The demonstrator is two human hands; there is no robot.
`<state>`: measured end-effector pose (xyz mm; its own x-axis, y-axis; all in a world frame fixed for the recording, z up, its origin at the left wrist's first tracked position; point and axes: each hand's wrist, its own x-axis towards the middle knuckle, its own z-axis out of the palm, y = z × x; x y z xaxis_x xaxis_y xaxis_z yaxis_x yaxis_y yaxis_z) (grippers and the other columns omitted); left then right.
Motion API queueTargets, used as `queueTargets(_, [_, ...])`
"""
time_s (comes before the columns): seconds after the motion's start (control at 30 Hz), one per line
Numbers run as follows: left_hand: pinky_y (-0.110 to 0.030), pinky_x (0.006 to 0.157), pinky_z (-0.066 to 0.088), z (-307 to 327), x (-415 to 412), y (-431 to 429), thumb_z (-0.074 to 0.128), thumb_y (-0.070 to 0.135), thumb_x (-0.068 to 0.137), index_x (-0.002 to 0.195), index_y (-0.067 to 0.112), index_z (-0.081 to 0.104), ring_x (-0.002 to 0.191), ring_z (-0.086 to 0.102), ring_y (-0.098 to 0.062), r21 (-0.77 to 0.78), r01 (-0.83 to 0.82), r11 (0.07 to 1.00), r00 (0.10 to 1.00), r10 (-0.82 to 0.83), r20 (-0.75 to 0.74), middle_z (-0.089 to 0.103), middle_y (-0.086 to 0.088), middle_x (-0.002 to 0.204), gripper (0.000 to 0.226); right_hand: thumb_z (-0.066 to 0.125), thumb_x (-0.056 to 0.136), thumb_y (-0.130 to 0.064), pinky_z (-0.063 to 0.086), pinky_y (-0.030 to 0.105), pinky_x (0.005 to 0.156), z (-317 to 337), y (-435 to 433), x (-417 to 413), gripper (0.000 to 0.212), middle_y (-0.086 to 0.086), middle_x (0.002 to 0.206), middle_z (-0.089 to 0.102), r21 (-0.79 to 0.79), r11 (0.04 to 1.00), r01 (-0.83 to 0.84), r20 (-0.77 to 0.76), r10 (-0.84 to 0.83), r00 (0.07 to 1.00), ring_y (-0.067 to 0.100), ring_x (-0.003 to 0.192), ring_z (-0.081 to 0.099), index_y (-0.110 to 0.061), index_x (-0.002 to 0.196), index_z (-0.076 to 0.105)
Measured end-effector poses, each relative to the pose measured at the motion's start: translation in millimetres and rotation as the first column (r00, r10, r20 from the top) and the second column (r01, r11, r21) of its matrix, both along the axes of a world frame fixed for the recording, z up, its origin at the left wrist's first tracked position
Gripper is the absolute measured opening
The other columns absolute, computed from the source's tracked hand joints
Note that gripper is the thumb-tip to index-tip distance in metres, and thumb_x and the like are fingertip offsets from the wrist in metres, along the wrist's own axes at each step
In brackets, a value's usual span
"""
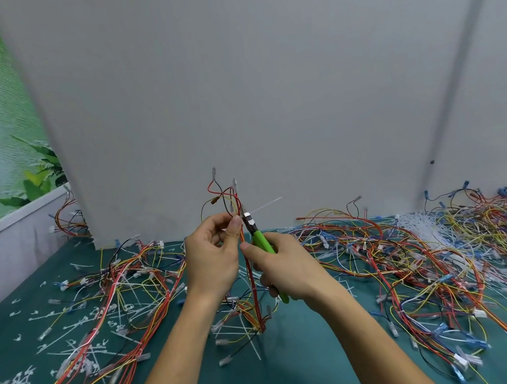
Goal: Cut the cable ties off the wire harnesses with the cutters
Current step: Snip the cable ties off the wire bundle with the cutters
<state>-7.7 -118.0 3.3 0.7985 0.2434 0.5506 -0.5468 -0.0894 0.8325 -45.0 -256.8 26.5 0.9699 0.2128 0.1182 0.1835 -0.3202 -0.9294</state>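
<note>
My left hand [213, 254] pinches a red, yellow and black wire harness [251, 283] and holds it upright above the green table. My right hand [286, 270] grips the green-handled cutters [262, 241]. Their jaws sit against the harness just right of my left thumb. A white cable tie [265, 205] sticks out up and to the right from the jaws. The harness's lower end hangs down to the table between my forearms.
A heap of tangled harnesses [410, 249] covers the table's right side, and another bundle [123, 279] lies at the left. Loose white cut ties [81, 325] litter the green mat [312, 358]. A grey wall panel [251, 97] stands right behind the work.
</note>
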Motion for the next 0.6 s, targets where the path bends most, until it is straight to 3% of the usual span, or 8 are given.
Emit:
queueTargets(0.13, [-0.016,0.07,0.055,0.4,-0.6,0.5,0.07,0.025,0.094,0.093,0.031,0.068,0.08,0.07,-0.004,0.022,0.002,1.0,1.0,-0.002,-0.002,0.074,0.016,0.087,0.007,0.057,0.102,-0.043,0.053,0.028,0.056,0.3,0.9,-0.5,0.029,0.0,0.075,0.053,-0.029,1.0,0.003,0.0,-0.003,1.0,0.017,0.067,0.057,-0.016,0.093,0.058])
queueTargets(0.27, [-0.012,0.068,0.053,0.3,-2.2,-0.3,0.069,0.025,0.094,0.093,0.033,0.067,0.08,0.07,0.0,0.046,-0.009,0.999,1.0,0.009,0.001,0.073,0.021,0.086,0.008,0.056,0.103,-0.04,0.048,0.034,0.054,0.2,1.0,-0.8,0.029,0.003,0.072,0.051,-0.024,0.999,0.024,0.011,-0.023,1.0,0.021,0.061,0.051,-0.016,0.087,0.055])
queueTargets(0.4, [-0.012,0.069,0.053,0.7,-3.0,-1.7,0.069,0.028,0.095,0.095,0.033,0.067,0.081,0.07,-0.002,0.066,-0.034,0.997,0.999,0.033,0.017,0.073,0.021,0.088,0.005,0.056,0.103,-0.036,0.044,0.039,0.063,0.2,-0.9,0.9,0.027,0.0,0.07,0.053,-0.042,0.998,0.052,0.046,-0.05,0.998,0.021,0.062,0.048,-0.018,0.083,0.056])
queueTargets(0.6, [-0.021,0.065,0.058,0.7,-4.5,-6.4,0.075,0.031,0.09,0.096,0.031,0.071,0.074,0.07,-0.01,-0.03,-0.026,0.999,0.999,0.026,-0.022,0.075,0.012,0.085,0.008,0.056,0.104,-0.037,0.045,0.038,0.065,-0.8,-0.7,1.4,0.026,-0.005,0.068,0.054,-0.019,0.997,0.071,0.077,-0.069,0.995,0.018,0.062,0.05,-0.024,0.082,0.059])
